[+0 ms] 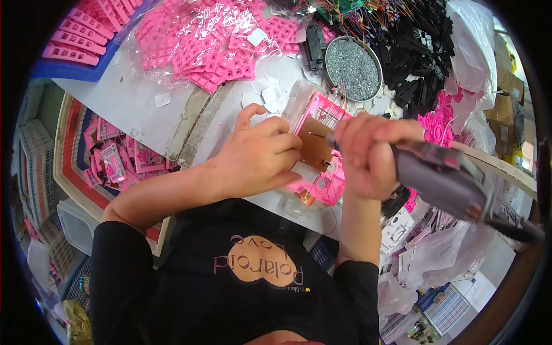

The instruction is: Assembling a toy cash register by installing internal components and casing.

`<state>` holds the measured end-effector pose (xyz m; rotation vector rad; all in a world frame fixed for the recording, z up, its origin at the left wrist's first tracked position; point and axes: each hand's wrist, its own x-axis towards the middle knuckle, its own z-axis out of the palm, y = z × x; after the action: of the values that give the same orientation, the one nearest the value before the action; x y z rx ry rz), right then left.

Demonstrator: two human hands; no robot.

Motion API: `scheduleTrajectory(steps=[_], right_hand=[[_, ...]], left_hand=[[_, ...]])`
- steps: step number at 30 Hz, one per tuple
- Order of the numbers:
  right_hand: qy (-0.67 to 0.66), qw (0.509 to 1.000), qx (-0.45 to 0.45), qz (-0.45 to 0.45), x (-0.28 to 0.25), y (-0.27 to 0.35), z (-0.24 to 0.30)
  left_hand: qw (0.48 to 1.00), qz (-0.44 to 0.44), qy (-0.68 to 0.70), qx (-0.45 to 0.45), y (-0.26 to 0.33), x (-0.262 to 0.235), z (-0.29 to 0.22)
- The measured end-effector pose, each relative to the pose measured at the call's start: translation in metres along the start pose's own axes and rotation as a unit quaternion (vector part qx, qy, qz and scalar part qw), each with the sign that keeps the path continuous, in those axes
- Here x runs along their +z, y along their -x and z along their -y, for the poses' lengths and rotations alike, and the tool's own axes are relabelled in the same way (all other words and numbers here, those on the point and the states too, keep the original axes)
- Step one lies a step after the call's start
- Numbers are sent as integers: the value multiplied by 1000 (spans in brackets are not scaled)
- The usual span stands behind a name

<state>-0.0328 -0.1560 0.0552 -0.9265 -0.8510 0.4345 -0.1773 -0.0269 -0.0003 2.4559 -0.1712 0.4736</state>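
A pink plastic casing (330, 104) lies in front of me on the table, with a brown circuit board (315, 145) and thin wires in it. My left hand (259, 152) grips the casing's left side, fingers curled at the board's edge and the index finger raised. In my right hand (371, 150) is a dark grey electric screwdriver (440, 178), slightly blurred, held nearly level. Its thin bit points left over the board; whether the tip touches a screw cannot be made out.
A round metal bowl (353, 69) of small screws stands beyond the casing, beside black plastic parts (417, 63). Bagged pink panels (201, 43) lie at the far left, near white paper squares (267, 92). A crate (75, 155) of pink pieces stands left; plastic bags (443, 253) crowd the right.
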Motion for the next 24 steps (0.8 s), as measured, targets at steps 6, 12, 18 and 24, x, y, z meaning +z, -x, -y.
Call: scheduleTrajectory(steps=[6, 12, 18, 24], right_hand=[[90, 996, 19, 5, 4, -3, -15], [136, 989, 20, 57, 3, 2, -21], [85, 991, 105, 9, -14, -10, -12], [71, 996, 4, -52, -30, -16, 20]], left_hand=[[1000, 14, -24, -4, 7, 7, 0], [999, 38, -21, -10, 7, 4, -2], [996, 73, 52, 19, 9, -5, -23], [994, 101, 46, 7, 3, 11, -42]])
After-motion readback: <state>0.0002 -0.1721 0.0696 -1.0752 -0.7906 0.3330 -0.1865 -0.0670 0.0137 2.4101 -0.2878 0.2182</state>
